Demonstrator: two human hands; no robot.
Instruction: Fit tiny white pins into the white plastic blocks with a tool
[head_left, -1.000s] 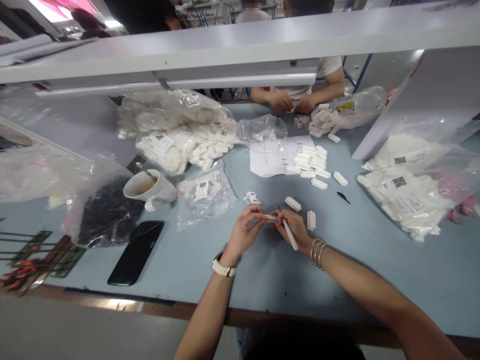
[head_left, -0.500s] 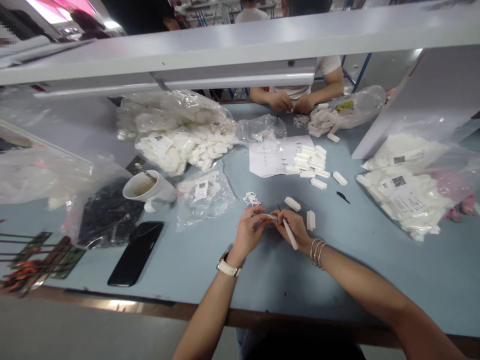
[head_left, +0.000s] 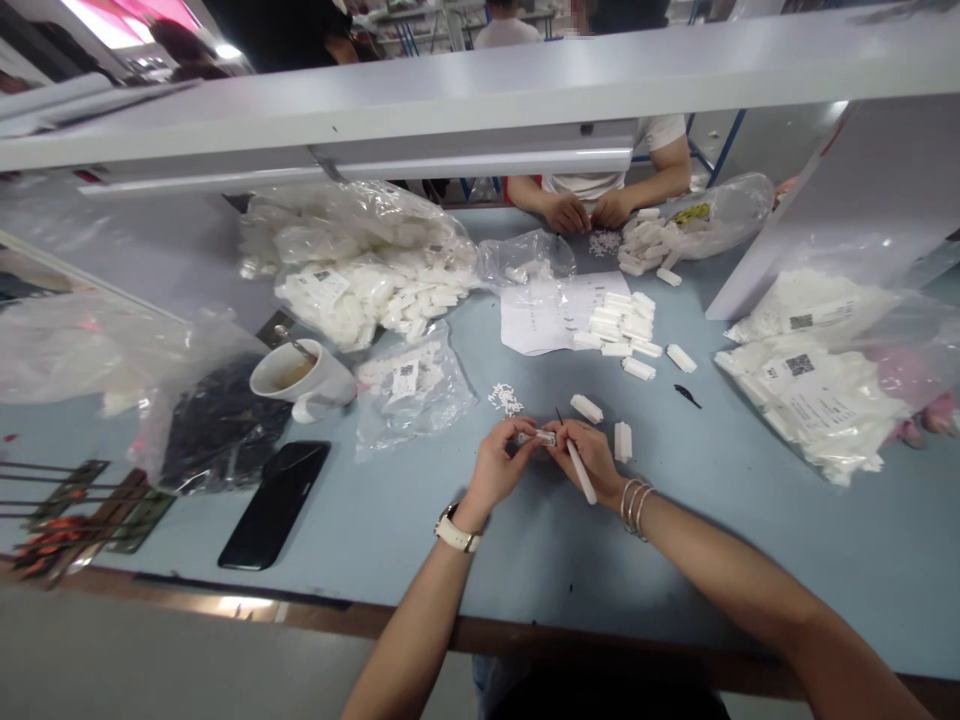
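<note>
From where I stood, a pale blue table (head_left: pixel 637 610) stretched beneath a white shelf (head_left: pixel 450 85), with a co-worker's hands (head_left: pixel 589 212) at its far side. A mug (head_left: pixel 330 382) held a brownish drink and a spoon (head_left: pixel 298 347); farther back, a big clear bag (head_left: pixel 352 240) bulged with white pieces, and a dark-filled bag (head_left: pixel 214 425) lay near a black phone (head_left: pixel 275 505). Above the table, the left hand (head_left: pixel 495 465) pinched a small white part (head_left: pixel 544 437); the right hand (head_left: pixel 589 460), closed round a white-handled tool (head_left: pixel 580 473), met its other end. Fingers hid much of the part, and what the co-worker held was too small to make out.
</note>
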